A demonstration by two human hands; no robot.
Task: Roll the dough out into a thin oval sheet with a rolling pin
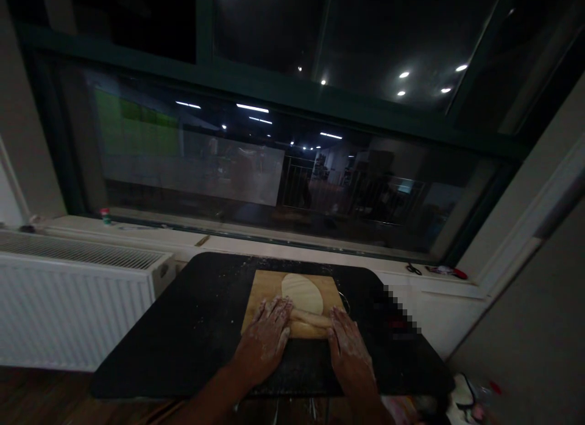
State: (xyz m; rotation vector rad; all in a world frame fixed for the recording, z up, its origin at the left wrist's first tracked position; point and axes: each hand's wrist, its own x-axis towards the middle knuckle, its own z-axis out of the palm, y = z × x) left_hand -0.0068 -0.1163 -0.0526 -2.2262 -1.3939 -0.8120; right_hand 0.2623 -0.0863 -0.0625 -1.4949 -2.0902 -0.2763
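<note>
A light wooden rolling pin point(311, 318) lies crosswise over the near part of a flattened, oval sheet of pale dough point(302, 293). The dough rests on a wooden board point(261, 286), and its near edge is partly hidden by the pin. My left hand point(267, 330) is closed over the pin's left end, the fingers long and dusted with flour. Over the right end, my right hand point(348, 340) is closed in the same way, also floury. Both pin ends are hidden under the hands.
Under the board stands a black table point(183, 327) with specks of flour. A white radiator point(73, 303) is at the left. On the windowsill are a small red-and-green container point(105, 216) and black scissors point(414, 269). A large window point(274, 169) rises behind.
</note>
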